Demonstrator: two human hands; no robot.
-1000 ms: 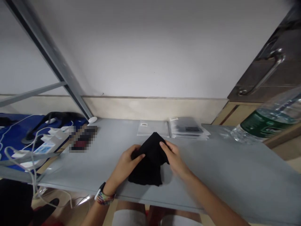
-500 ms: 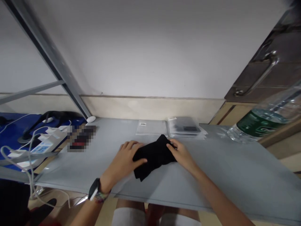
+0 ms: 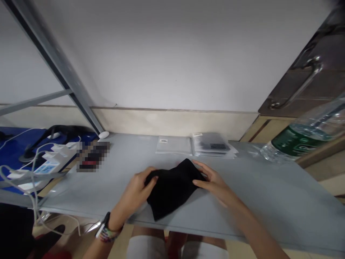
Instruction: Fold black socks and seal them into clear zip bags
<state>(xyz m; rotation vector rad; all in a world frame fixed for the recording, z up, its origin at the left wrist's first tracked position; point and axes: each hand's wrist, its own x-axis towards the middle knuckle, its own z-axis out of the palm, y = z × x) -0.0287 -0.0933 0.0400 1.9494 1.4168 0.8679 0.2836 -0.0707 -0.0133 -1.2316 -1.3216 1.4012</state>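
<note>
A black piece of folded cloth [image 3: 174,189] lies slantwise over the grey table near its front edge; its exact kind does not show. My left hand [image 3: 138,189] grips its upper left edge, thumb on top and fingers behind. At the cloth's right end, my right hand [image 3: 208,178] holds the edge between thumb and fingers, with the fingertips partly hidden. Behind the cloth lie a flat clear packet [image 3: 174,146] with a small white label and a stack of clear packets [image 3: 211,145], the top one with something dark inside.
On the grey table [image 3: 269,201], a large water bottle [image 3: 299,142] with a green label lies tilted at right. A white power strip [image 3: 51,167] with plugs and cables is at left, near a metal frame post [image 3: 54,61]. A white wall rises behind.
The black cloth has been spread wider and its lower part reaches closer to the front edge. My left hand has moved left and my right hand slightly right and down.
</note>
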